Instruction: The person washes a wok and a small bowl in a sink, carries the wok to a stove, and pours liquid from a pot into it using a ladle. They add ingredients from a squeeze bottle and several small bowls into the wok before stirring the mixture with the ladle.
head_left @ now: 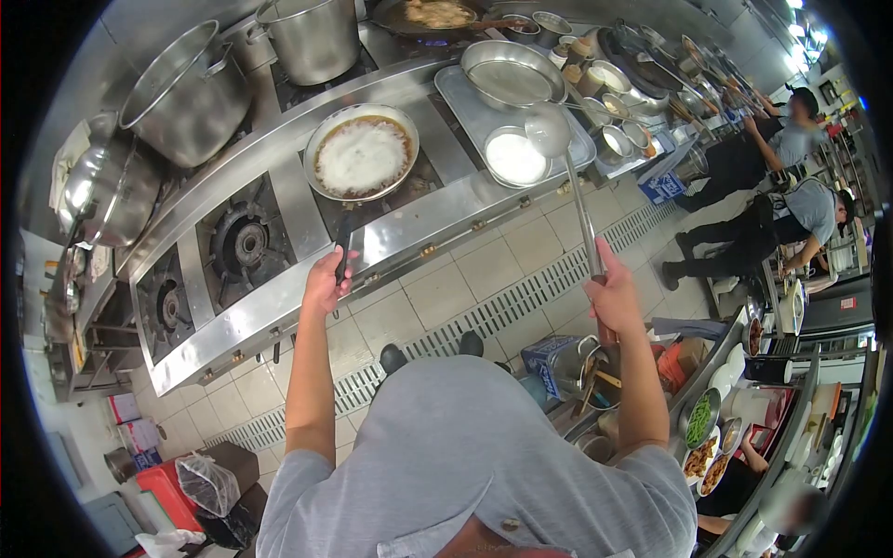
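Note:
My left hand (327,279) is wrapped around the black handle of a frying pan (310,160), which sits over a stove burner. White, foamy-looking food (361,153) fills most of the pan, with a browner rim of liquid around it. In my right hand (614,296) is the long handle of a metal ladle (547,132). The ladle's bowl hangs over the edge of a metal bowl of white liquid (515,158). That bowl stands on a metal tray (451,88), beside a wide, shallow metal pan (484,54).
Large stockpots (200,107) stand along the back left of the stove. A bare burner (249,240) lies left of the frying pan. Seasoning containers crowd the right counter. Two people (791,214) work farther right, and another person is at the lower right near plated food (702,456).

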{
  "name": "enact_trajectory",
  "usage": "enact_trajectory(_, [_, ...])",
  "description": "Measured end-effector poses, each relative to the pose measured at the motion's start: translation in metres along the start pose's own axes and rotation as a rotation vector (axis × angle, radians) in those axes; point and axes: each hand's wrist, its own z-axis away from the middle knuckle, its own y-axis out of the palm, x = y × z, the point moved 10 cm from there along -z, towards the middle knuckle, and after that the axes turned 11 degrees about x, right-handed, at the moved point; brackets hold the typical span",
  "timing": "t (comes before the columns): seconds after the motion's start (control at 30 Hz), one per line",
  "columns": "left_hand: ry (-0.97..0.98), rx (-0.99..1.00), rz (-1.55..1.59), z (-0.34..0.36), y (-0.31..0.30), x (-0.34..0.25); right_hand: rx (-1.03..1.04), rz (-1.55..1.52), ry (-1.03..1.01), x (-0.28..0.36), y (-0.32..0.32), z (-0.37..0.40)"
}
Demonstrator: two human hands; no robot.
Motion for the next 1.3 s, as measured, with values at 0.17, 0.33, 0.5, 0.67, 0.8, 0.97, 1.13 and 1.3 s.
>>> enact_trajectory(0.17, [-0.005, 0.000, -0.006, 0.000, 0.000, 0.000, -0.014, 0.183, 0.021, -0.008, 0.008, -0.005])
enact_trajectory(0.33, [-0.009, 0.002, -0.011, 0.001, 0.000, 0.000, 0.161, -0.400, 0.057, -0.029, 0.021, -0.012])
enact_trajectory(0.5, [-0.009, -0.007, -0.027, 0.002, -0.001, -0.002, 0.185, -0.785, 0.140, -0.017, 0.024, -0.004])
enact_trajectory(0.67, [-0.022, 0.007, -0.027, 0.000, -0.001, -0.001, 0.287, -0.912, 0.081, -0.012, 0.026, -0.002])
enact_trajectory(0.8, [-0.003, 0.016, -0.032, 0.001, 0.001, -0.002, 0.209, -0.835, 0.080, -0.007, 0.020, 0.002])
enact_trajectory(0.97, [0.000, 0.012, -0.029, 0.000, -0.002, 0.000, 0.137, -0.630, 0.038, -0.012, 0.013, 0.000])
enact_trajectory(1.13, [-0.003, 0.004, -0.017, 0.002, 0.000, -0.001, 0.077, -0.346, -0.047, -0.008, 0.007, 0.001])
enact_trajectory(1.3, [-0.016, -0.005, -0.010, 0.002, -0.001, 0.001, 0.033, -0.122, -0.044, 0.000, 0.003, 0.006])
